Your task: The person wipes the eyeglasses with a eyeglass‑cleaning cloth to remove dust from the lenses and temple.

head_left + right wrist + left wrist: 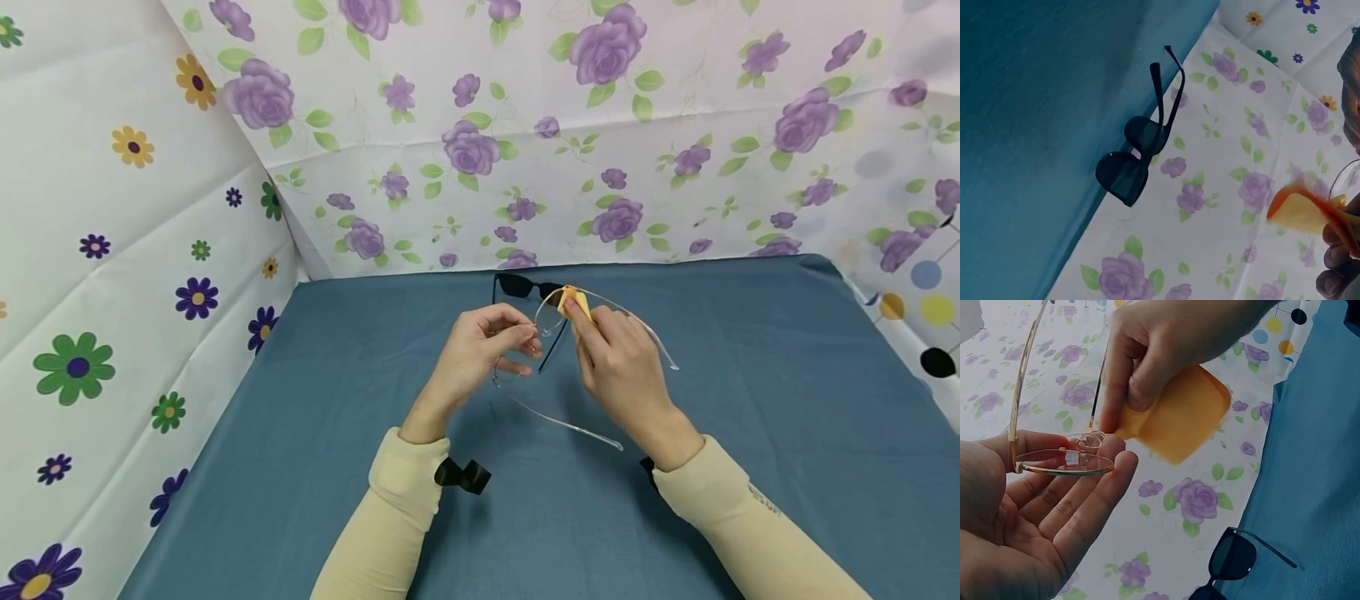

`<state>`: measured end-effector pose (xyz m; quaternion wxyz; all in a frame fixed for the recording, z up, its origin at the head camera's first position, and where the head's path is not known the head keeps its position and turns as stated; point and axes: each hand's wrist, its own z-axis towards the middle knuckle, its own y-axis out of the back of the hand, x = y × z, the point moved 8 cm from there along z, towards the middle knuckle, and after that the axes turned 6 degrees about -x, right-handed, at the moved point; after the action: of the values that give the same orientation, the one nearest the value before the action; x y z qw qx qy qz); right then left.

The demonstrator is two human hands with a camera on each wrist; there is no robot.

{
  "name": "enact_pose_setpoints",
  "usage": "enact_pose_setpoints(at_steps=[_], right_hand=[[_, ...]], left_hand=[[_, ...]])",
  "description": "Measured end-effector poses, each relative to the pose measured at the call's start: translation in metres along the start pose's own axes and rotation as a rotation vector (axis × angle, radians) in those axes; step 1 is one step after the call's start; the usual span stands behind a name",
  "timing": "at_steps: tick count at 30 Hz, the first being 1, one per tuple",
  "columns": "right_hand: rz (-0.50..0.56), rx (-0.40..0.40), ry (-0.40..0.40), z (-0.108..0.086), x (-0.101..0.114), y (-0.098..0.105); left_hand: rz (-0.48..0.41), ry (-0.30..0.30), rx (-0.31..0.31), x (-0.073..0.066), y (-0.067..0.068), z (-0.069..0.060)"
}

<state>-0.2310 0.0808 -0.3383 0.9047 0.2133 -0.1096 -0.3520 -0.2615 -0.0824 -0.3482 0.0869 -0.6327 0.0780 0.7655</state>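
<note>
A wipe of the clear-lensed glasses [1063, 462] with the yellow cloth [574, 303] looks to be the step in hand, and it probably goes best with the cloth folded over both faces of the lens, light even pressure, and the rim steadied near the bridge so that the thin wire does not twist. The glasses are held unfolded above the worktop [300, 500], on the wearer's side of the dark sunglasses [516, 286]. The left hand [480, 346] is turned palm up in its wrist view, its fingers grasping one lens rim between thumb and fingertips. The right hand [618, 358], also on the wearer's side of the sunglasses, comes from above, its fingers pinching the cloth against the other lens's side. Both forearms angle inward toward the sunglasses.
</note>
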Motion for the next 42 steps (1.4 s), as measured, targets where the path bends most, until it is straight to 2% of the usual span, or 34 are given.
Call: enact_pose_setpoints(at_steps=[6,12,21,26,28,30,32,35,37,39,42], right_hand=[[0.095,0.018,-0.018,-0.004,-0.003,-0.004],[0.168,0.04,0.017,-0.006,0.0,-0.008],[0.101,0.013,0.064,-0.008,-0.005,-0.007],[0.068,0.008,0.032,-0.006,-0.014,-0.004],[0.072,0.003,-0.021,-0.004,-0.02,-0.001],[0.133,-0.003,-0.121,-0.001,-0.028,0.002],[0.285,-0.006,-0.269,0.001,-0.037,0.003],[0.632,0.008,-0.524,-0.001,-0.05,0.0],[0.839,0.018,-0.663,-0.003,-0.055,-0.004],[0.966,0.024,-0.748,-0.004,-0.057,-0.007],[1.04,0.019,-0.79,-0.004,-0.059,-0.008]], left_hand=[[-0.043,-0.002,-0.014,-0.001,0.003,-0.001],[-0.046,0.013,-0.013,0.0,0.002,0.0],[-0.068,0.004,-0.02,-0.001,0.004,0.0],[-0.076,0.004,-0.025,-0.003,0.006,0.001],[-0.088,0.014,-0.029,-0.003,0.007,0.0],[-0.105,0.028,-0.038,-0.002,0.007,0.0],[-0.122,0.04,-0.047,0.0,0.007,0.0],[-0.135,0.04,-0.061,0.0,0.008,0.001],[-0.137,0.033,-0.069,-0.001,0.008,0.0],[-0.142,0.023,-0.077,-0.002,0.009,0.0],[-0.146,0.015,-0.086,-0.003,0.01,0.0]])
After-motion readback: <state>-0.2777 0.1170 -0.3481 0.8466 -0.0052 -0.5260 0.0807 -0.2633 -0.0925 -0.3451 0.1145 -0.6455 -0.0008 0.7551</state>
